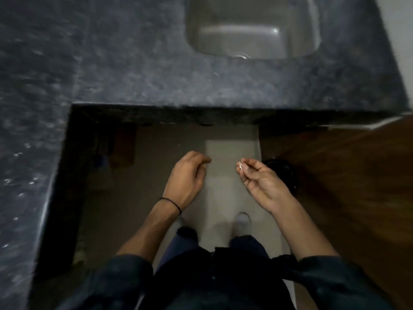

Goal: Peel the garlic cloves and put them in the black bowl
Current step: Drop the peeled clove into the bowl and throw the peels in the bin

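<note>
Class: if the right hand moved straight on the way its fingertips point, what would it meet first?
Probably the left hand, across a small gap, the pinched pale scrap arriving first; relative depth is unclear.

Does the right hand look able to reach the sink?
Probably yes: only bare countertop lies between the right hand and the sink, though it pinches a small pale scrap.

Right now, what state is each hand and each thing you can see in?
left hand: fingers curled, held over the floor; cannot tell if it holds anything.
right hand: palm up, pinching a pale scrap.
pale scrap: held at the fingertips, clear of any surface.
dark round container: below the right hand, partly hidden; contents unreadable.
</note>
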